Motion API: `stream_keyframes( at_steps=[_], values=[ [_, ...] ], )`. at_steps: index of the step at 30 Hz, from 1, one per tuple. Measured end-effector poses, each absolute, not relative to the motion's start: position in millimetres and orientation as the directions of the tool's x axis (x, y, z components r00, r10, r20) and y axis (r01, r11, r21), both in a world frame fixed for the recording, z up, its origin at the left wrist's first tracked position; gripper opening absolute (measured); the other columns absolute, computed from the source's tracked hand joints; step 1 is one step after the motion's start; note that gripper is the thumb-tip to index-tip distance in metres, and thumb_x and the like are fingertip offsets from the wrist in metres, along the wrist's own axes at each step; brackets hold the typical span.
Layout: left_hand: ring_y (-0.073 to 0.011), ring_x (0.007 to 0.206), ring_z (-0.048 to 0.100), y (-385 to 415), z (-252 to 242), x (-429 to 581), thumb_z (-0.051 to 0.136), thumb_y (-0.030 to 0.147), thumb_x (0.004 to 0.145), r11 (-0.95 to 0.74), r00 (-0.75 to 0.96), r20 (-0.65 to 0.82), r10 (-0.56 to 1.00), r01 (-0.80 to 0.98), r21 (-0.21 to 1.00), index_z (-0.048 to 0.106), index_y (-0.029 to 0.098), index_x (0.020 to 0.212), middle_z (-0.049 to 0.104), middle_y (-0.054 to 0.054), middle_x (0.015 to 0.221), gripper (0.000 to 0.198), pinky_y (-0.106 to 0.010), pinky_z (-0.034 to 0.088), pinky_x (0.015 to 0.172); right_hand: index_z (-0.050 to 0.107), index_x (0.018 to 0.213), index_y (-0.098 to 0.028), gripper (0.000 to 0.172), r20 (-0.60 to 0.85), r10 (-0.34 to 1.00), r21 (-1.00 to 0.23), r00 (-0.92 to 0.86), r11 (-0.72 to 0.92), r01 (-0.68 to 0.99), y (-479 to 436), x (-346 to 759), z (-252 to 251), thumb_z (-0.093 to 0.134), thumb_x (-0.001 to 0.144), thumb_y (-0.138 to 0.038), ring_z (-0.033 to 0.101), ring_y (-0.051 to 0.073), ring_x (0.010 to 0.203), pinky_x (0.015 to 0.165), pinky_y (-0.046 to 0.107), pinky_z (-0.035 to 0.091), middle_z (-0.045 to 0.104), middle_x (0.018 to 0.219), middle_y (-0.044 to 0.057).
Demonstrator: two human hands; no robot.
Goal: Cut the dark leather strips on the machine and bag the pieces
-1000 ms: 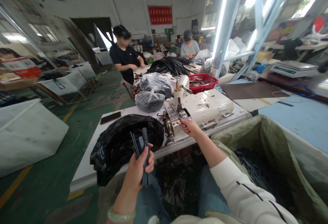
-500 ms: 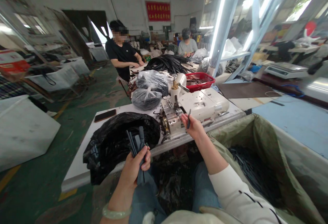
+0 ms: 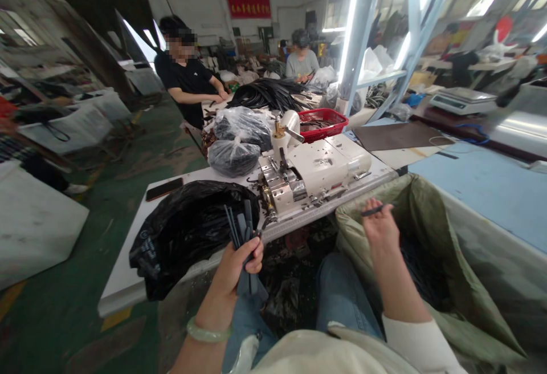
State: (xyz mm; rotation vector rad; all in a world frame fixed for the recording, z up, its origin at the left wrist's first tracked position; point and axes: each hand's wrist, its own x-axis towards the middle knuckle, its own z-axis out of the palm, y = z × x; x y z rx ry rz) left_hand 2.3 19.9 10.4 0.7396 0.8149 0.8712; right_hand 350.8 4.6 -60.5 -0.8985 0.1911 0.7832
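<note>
My left hand (image 3: pixel 245 260) is closed round a bundle of dark grey flat strips (image 3: pixel 243 223), their ends fanning out above and below the fist. To its left a black plastic bag (image 3: pixel 183 231) gapes open on the table. My right hand (image 3: pixel 382 228) is turned palm up over the near side of an olive cloth-lined bin (image 3: pixel 465 271), with a single short dark strip (image 3: pixel 372 210) lying across the fingers under the thumb. Many dark strips (image 3: pixel 423 271) lie inside that bin. A cream bench machine (image 3: pixel 320 169) with a metal front stands between and beyond both hands.
On the white table (image 3: pixel 123 271) are a phone (image 3: pixel 164 189) and clear bags of dark pieces (image 3: pixel 235 156). Behind the machine sits a red basket (image 3: pixel 322 123). Two co-workers (image 3: pixel 183 77) work at the far side. A light blue surface (image 3: pixel 482 186) extends at right.
My right hand has swung right, from the machine's front to above the olive bin, carrying the strip and turning palm up. The left hand keeps its bundle. The view has shifted slightly right.
</note>
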Motion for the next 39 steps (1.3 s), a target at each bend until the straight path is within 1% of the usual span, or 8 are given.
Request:
stream_keyframes(
  at_steps=[2,4,6,9,12,17,25,39],
  values=[
    [0.0009,0.037,0.031,18,11,6,0.077,0.029,0.069,0.449,0.408,-0.297,0.863,-0.352,0.822,0.055,0.013,0.076,0.049,0.005,0.056,0.027,-0.013,0.023,0.037,0.058,0.081,-0.022,0.038,-0.690,0.388,-0.591,0.612,0.188,-0.785,-24,388,-88,0.031,0.098,-0.043,0.064,0.014,0.072,0.059,0.024,0.056,0.061,0.088,0.009],
    [0.0008,0.037,0.032,17,11,11,0.078,0.028,0.068,0.452,0.412,-0.301,0.860,-0.340,0.825,0.056,0.013,0.077,0.051,0.005,0.056,0.028,-0.013,0.022,0.037,0.056,0.078,-0.022,0.035,-0.742,0.312,-0.581,0.593,0.141,-0.802,-44,395,-105,0.030,0.098,-0.033,0.061,0.013,0.062,0.051,0.023,0.053,0.058,0.082,0.008],
    [0.0004,0.037,0.032,17,12,17,0.078,0.028,0.067,0.447,0.409,-0.303,0.861,-0.323,0.834,0.058,0.013,0.080,0.053,0.004,0.056,0.029,-0.014,0.022,0.038,0.055,0.072,-0.021,0.024,-0.692,0.365,-0.615,0.623,0.152,-0.773,-51,367,-104,0.041,0.092,-0.021,0.057,0.009,0.056,0.051,0.019,0.051,0.056,0.075,0.003],
    [-0.0003,0.036,0.034,17,11,28,0.079,0.030,0.066,0.433,0.409,-0.302,0.861,-0.278,0.857,0.058,0.012,0.076,0.056,0.002,0.056,0.029,-0.015,0.024,0.037,0.063,0.075,-0.018,0.006,-0.478,0.741,-0.647,0.471,0.065,-0.760,-42,281,-77,0.067,0.077,-0.022,0.054,0.007,0.054,0.054,0.019,0.050,0.060,0.070,-0.001],
    [-0.0016,0.037,0.037,16,9,36,0.076,0.032,0.067,0.409,0.401,-0.304,0.864,-0.207,0.889,0.058,0.011,0.069,0.058,0.000,0.056,0.027,-0.016,0.025,0.037,0.071,0.099,-0.017,0.033,-0.233,0.967,-0.743,0.100,-0.110,-0.660,-29,197,-43,0.077,0.073,-0.034,0.053,0.008,0.057,0.058,0.023,0.048,0.065,0.076,0.001],
    [-0.0047,0.038,0.042,12,10,33,0.070,0.028,0.068,0.395,0.326,-0.329,0.886,-0.162,0.904,0.060,0.011,0.070,0.058,-0.001,0.053,0.020,-0.017,0.031,0.037,0.073,0.079,-0.014,0.027,-0.160,0.987,-0.786,0.000,-0.128,-0.605,-17,147,-20,0.076,0.073,-0.040,0.053,0.012,0.054,0.054,0.025,0.044,0.057,0.057,-0.001],
    [-0.0009,0.038,0.038,-1,34,8,0.072,0.024,0.066,0.579,0.444,-0.446,0.777,-0.228,0.783,0.059,0.012,0.077,0.058,0.000,0.055,0.020,-0.012,0.024,0.037,0.071,0.081,-0.011,0.015,-0.087,0.993,-0.450,-0.078,-0.109,-0.886,7,173,-8,0.076,0.075,-0.024,0.031,0.002,0.047,0.048,0.013,0.036,0.041,0.056,-0.007],
    [-0.0026,0.036,0.038,-10,43,14,0.074,0.025,0.066,0.396,0.344,-0.324,0.881,-0.163,0.904,0.058,0.011,0.065,0.052,0.002,0.049,0.021,-0.016,0.024,0.038,0.068,0.084,-0.017,0.014,-0.045,0.991,-0.440,-0.124,-0.132,-0.888,13,179,-10,0.074,0.079,-0.028,0.029,0.003,0.047,0.050,0.013,0.040,0.043,0.059,-0.007]
  ],
)
